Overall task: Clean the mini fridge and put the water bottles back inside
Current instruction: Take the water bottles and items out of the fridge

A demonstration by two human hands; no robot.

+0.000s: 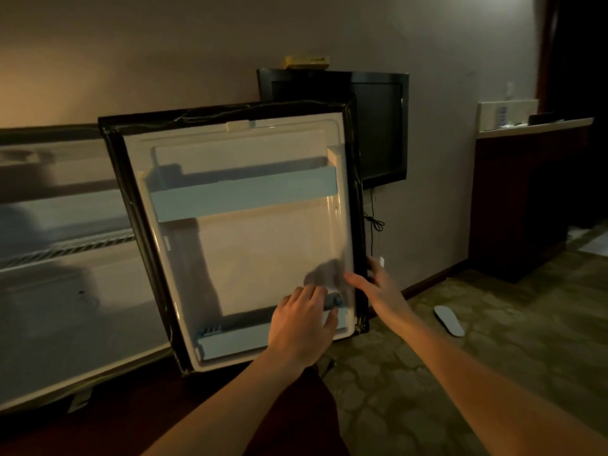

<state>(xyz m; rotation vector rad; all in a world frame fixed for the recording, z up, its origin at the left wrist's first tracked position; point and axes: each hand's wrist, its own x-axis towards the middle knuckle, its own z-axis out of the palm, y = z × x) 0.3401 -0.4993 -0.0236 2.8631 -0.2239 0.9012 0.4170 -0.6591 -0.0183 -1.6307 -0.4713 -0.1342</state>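
Note:
The mini fridge (pixel 65 291) stands open at the left, its white inside holding a wire shelf (pixel 65 248). The fridge door (pixel 256 251) is swung out towards me, white inside with a black seal, an upper door shelf (pixel 243 192) and a lower door shelf (pixel 230 340). My left hand (pixel 302 324) is at the door's lower right corner, fingers curled over a small blue-grey cloth (pixel 333 299) pressed against the liner. My right hand (pixel 378 287) grips the door's right edge, thumb on the inner face and fingers behind. No water bottle is in view.
A black-framed niche (pixel 378 126) is set in the wall behind the door, with a yellow item (pixel 307 62) on top and a cable (pixel 373 222) hanging below. A dark wooden cabinet (pixel 519 199) stands at the right. A white slipper (pixel 449 320) lies on the patterned carpet.

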